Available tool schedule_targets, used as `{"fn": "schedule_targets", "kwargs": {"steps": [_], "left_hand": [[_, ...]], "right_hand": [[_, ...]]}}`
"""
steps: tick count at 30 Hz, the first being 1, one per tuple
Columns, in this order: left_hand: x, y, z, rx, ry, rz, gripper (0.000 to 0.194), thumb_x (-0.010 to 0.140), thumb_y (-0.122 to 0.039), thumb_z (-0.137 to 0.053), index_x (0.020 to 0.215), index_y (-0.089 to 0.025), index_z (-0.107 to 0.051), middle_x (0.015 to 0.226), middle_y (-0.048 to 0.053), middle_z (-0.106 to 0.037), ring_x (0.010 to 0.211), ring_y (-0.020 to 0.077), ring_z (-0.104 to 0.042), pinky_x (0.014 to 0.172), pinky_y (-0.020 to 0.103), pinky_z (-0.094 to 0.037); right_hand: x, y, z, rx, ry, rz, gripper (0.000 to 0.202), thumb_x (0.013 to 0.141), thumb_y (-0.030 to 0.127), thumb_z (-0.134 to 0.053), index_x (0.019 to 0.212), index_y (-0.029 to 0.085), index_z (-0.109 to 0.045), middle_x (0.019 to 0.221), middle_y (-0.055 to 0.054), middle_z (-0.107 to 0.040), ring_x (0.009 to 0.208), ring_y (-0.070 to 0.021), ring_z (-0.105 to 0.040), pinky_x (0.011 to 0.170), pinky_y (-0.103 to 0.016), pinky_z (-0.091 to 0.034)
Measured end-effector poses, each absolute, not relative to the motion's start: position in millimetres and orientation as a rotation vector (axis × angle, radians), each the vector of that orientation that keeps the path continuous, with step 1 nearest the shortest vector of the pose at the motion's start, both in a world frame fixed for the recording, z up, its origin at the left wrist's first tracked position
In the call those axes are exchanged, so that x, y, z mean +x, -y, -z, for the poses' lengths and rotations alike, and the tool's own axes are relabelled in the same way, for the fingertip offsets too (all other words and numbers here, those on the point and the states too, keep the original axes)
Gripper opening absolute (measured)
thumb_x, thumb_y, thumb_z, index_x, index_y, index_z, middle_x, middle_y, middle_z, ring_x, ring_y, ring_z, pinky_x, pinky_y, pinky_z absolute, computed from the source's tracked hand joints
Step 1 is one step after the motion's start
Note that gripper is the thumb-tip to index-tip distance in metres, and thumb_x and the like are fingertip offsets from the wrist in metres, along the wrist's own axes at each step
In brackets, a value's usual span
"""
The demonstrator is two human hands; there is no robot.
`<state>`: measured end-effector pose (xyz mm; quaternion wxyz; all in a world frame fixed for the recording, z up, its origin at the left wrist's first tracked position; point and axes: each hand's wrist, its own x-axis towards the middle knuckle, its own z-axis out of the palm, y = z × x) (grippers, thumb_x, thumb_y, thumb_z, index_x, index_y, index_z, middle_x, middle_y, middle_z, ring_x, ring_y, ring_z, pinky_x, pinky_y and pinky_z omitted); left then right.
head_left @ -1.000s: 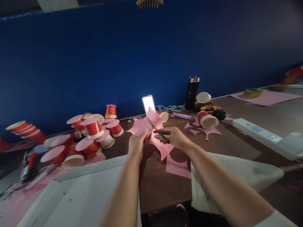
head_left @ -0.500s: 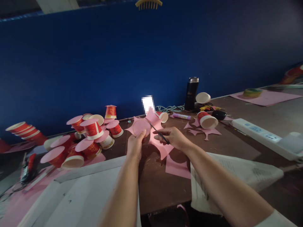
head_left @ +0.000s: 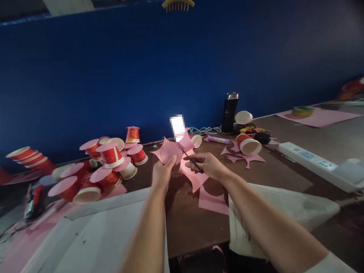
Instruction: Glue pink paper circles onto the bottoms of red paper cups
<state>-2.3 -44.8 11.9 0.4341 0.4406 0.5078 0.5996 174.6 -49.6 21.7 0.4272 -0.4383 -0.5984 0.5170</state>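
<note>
Pink paper [head_left: 170, 151] with a round outline drawn on it is pinched between the thumb and fingers of my left hand [head_left: 163, 171]. My right hand [head_left: 207, 165] grips dark scissors [head_left: 194, 163], whose blades point up and left to the right edge of the round outline. A jagged strip of the pink paper [head_left: 193, 178] hangs below and beside the scissors. Behind the paper lies a paper cup [head_left: 196, 140] on its side. A pink offcut [head_left: 213, 201] rests on the brown table [head_left: 196, 233] below my right hand.
Red cups [head_left: 110, 155] with pink discs crowd the left. A black bottle [head_left: 229, 113], a glue stick [head_left: 218, 140], a tipped cup [head_left: 248, 145] and pink scraps are at the back right. A white power strip [head_left: 309, 159] lies farther right, white board [head_left: 113, 231] at front left.
The pink paper in my left hand has turned and tilted slightly, with its upper points shifted. My right hand and the scissors have stayed almost in place.
</note>
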Motion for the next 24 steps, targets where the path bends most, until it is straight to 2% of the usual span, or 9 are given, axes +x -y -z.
{"fn": "schedule_targets", "kwargs": {"steps": [6,16,24], "left_hand": [[-2.8,45.7,-12.9,1.122,-1.257,-1.481,0.041,0.061,-0.047,-0.077,0.078,-0.011,-0.071,0.064,0.005,-0.067,0.062,0.0184,-0.061,0.058,0.027,-0.045],[-2.0,45.7,-14.0,1.090,-1.215,-1.510,0.041,0.061,-0.045,-0.078,0.083,-0.011,-0.071,0.065,0.005,-0.066,0.064,0.0185,-0.061,0.062,0.028,-0.046],[-6.0,42.3,-11.3,1.093,-1.215,-1.513,0.037,0.065,-0.045,-0.075,0.079,-0.011,-0.070,0.064,0.001,-0.064,0.057,0.0110,-0.053,0.057,0.024,-0.041]], "right_hand": [[173.6,49.1,-21.5,-1.099,1.461,-1.298,0.056,0.063,0.041,-0.081,0.111,0.014,-0.071,0.062,0.000,-0.061,0.057,-0.0087,-0.051,0.057,-0.024,-0.045],[173.2,49.3,-21.8,-1.119,1.440,-1.290,0.054,0.061,0.041,-0.081,0.108,0.016,-0.073,0.059,0.002,-0.059,0.055,-0.0077,-0.050,0.056,-0.023,-0.045],[174.0,49.6,-22.0,-1.087,1.451,-1.307,0.056,0.062,0.042,-0.081,0.110,0.015,-0.072,0.057,0.002,-0.057,0.054,-0.0070,-0.049,0.054,-0.022,-0.044]]}}
